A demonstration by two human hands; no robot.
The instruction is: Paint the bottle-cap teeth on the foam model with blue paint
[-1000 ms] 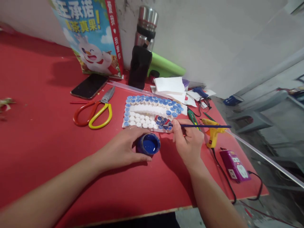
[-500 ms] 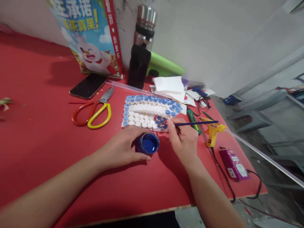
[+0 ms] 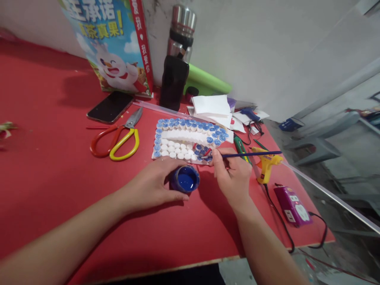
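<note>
A small jar of blue paint (image 3: 187, 179) stands tilted slightly toward me, with my left hand (image 3: 156, 180) wrapped round its left side. In my right hand (image 3: 233, 174) is a thin blue paintbrush (image 3: 252, 154), its tip down at the lower right part of a white craft piece (image 3: 184, 136). Rows of small round pieces cover this craft piece. Those along its top and left edges are light blue, a cluster near the brush is dark blue with bits of red, and several at the lower left are white.
Red-and-yellow scissors (image 3: 118, 142) and a phone (image 3: 110, 107) lie to the left. Behind stand a printed bag (image 3: 118, 51), a steel flask (image 3: 182, 23) and a black phone-like object (image 3: 174, 81). A yellow glue gun (image 3: 265, 166), green cutter (image 3: 242, 149) and purple power box (image 3: 293, 206) sit right.
My right hand and the paintbrush have shifted a little to the right. My left hand and the paint jar stay where they were.
</note>
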